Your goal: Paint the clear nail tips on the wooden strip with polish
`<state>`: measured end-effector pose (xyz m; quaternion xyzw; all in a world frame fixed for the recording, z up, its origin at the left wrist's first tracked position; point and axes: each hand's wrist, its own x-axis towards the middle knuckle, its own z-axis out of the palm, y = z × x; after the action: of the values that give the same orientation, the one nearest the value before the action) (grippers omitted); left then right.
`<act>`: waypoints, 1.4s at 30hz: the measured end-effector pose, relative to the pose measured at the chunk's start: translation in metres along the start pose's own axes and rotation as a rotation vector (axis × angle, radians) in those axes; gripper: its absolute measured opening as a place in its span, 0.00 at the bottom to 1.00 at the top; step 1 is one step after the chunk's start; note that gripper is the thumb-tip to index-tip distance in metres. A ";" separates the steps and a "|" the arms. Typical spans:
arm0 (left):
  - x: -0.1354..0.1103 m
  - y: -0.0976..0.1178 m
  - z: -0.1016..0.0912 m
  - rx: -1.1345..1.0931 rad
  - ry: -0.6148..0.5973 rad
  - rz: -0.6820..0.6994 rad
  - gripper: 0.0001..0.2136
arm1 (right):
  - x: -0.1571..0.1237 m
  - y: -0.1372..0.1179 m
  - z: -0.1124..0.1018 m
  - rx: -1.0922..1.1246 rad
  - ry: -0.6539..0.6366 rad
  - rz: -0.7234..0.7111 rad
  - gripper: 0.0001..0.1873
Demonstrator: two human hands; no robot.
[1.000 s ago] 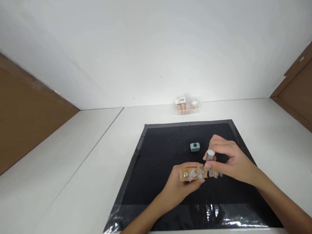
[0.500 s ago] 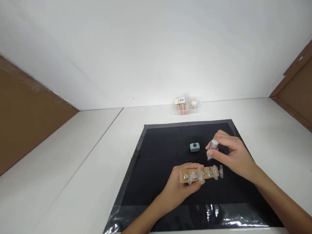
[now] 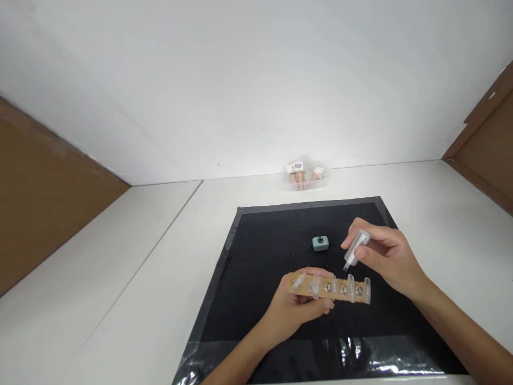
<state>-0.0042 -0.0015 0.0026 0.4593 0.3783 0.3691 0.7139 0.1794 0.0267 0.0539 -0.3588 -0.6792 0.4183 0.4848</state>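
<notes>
Bright, even light, with glare on the mat's (image 3: 260,321) near edge

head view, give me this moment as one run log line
left hand: holds wooden strip with clear pieces | right hand: holds silvery handle, tip downward | teal bottle: on black mat

My long tan bar (image 3: 336,293) looks wooden, matt; its round silver studs (image 3: 359,290), shiny metal; its clear elongated tips (image 3: 351,289), glossy plastic. My silver-grey cylindrical handle (image 3: 357,248): smooth. My black rectangular mat (image 3: 272,251): dull, edged in glossy film (image 3: 385,355).
</notes>
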 end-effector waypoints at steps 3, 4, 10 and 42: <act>0.000 0.001 0.000 -0.099 -0.043 -0.006 0.14 | -0.001 -0.002 0.002 0.100 -0.062 0.028 0.15; 0.000 0.000 0.000 -0.121 -0.055 -0.008 0.14 | -0.001 -0.003 0.002 0.112 -0.082 0.024 0.14; -0.001 -0.014 -0.004 -0.202 -0.121 0.000 0.17 | -0.001 0.000 0.003 0.110 -0.064 0.051 0.10; 0.000 -0.007 -0.001 -0.258 -0.151 -0.080 0.17 | -0.004 -0.002 0.000 0.124 -0.150 -0.026 0.09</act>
<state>-0.0041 -0.0027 -0.0040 0.3747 0.2913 0.3502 0.8075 0.1798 0.0227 0.0542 -0.2870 -0.6909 0.4790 0.4592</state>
